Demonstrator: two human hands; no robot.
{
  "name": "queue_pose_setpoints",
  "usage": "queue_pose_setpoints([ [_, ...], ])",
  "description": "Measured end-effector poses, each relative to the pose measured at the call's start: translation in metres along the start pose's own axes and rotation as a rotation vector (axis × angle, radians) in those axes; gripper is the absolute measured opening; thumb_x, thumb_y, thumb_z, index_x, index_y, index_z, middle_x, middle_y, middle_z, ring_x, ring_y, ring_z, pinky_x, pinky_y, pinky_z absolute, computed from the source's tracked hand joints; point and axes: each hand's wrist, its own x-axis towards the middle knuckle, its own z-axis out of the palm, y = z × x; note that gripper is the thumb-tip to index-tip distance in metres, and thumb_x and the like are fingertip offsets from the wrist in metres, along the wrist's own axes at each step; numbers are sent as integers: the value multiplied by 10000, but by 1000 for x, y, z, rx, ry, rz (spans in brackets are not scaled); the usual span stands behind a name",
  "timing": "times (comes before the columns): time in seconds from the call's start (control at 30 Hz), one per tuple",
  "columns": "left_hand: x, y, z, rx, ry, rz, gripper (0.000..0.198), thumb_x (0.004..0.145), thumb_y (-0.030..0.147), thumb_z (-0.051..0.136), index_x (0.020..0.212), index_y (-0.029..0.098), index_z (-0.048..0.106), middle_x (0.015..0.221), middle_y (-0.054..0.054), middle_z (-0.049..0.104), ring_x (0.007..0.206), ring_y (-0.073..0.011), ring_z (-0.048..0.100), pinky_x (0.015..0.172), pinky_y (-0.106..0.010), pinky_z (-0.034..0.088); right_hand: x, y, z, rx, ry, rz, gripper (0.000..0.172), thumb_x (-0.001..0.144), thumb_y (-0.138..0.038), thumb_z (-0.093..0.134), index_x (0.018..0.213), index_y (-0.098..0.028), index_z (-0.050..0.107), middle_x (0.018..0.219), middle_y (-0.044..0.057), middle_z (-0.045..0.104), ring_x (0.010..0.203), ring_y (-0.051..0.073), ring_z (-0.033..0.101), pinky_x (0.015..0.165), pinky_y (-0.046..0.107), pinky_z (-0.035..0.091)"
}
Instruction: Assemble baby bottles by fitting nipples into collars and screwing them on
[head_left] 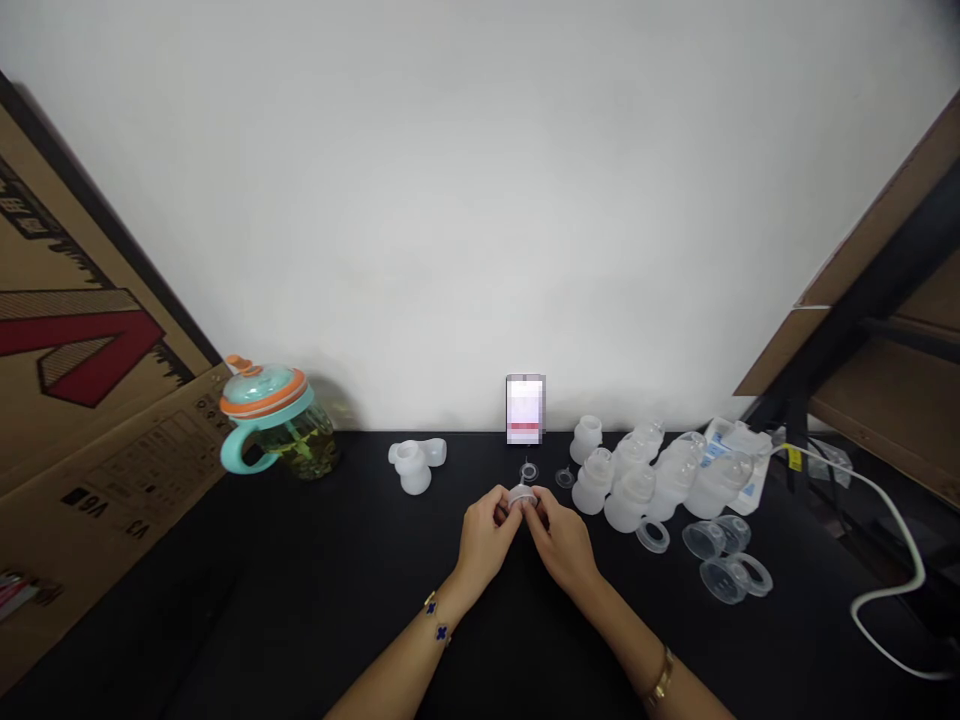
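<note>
A small round translucent piece [522, 495] is held between my two hands near the middle of the black table. My left hand [484, 532] pinches its left side, and my right hand [556, 535] pinches its right side. Just beyond them lie two small clear discs, one [529, 471] straight ahead and one [564, 478] a little to the right. Several whitish translucent bottles [630, 498] stand in a group to the right of my right hand. A clear ring [653, 535] lies in front of them.
Clear domed caps [724, 578] lie at the right, near a white cable [916, 560]. Two whitish pieces [414, 470] are left of centre. A teal-lidded jug [289, 425] stands by a cardboard box [97, 480]. A phone [524, 410] leans against the wall [465, 220].
</note>
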Motion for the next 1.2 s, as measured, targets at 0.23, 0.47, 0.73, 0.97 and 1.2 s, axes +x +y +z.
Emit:
queue_pose_setpoints([
  [0.23, 0, 0, 0, -14, -1, 2, 273, 873, 367, 551, 666, 203, 480, 602, 52, 494, 554, -108, 450, 550, -220, 318, 0, 1, 1, -8, -18, 10, 317, 1001, -388, 389, 1127, -210, 620, 811, 40, 746, 691, 210, 701, 578, 257, 365],
  [0.47, 0, 0, 1, -22, -1, 7, 271, 873, 357, 551, 662, 202, 482, 602, 50, 500, 552, -106, 447, 546, -219, 311, 0, 3, 3, -2, -12, -7, 343, 1011, -409, 378, 1144, -199, 615, 812, 43, 742, 689, 212, 691, 593, 265, 364],
  [0.73, 0, 0, 1, -27, -3, 5, 277, 874, 358, 548, 658, 200, 475, 597, 54, 486, 553, -103, 431, 542, -215, 302, 0, 3, 3, -16, -12, -5, 337, 1005, -409, 388, 1137, -201, 618, 785, 36, 738, 668, 206, 688, 577, 260, 350],
  [0.97, 0, 0, 1, -18, 4, -4, 284, 864, 362, 549, 650, 205, 450, 585, 60, 445, 550, -104, 417, 543, -218, 301, -1, 5, 4, -13, 4, -13, 328, 999, -404, 398, 1133, -207, 625, 776, 33, 738, 671, 206, 693, 579, 257, 356],
  [1.2, 0, -3, 2, 9, 10, 1, 295, 863, 367, 549, 643, 208, 432, 577, 63, 429, 548, -104, 405, 545, -219, 297, 0, 4, 3, -6, -11, -7, 321, 1002, -397, 394, 1121, -204, 623, 746, 24, 725, 636, 201, 675, 563, 258, 329],
])
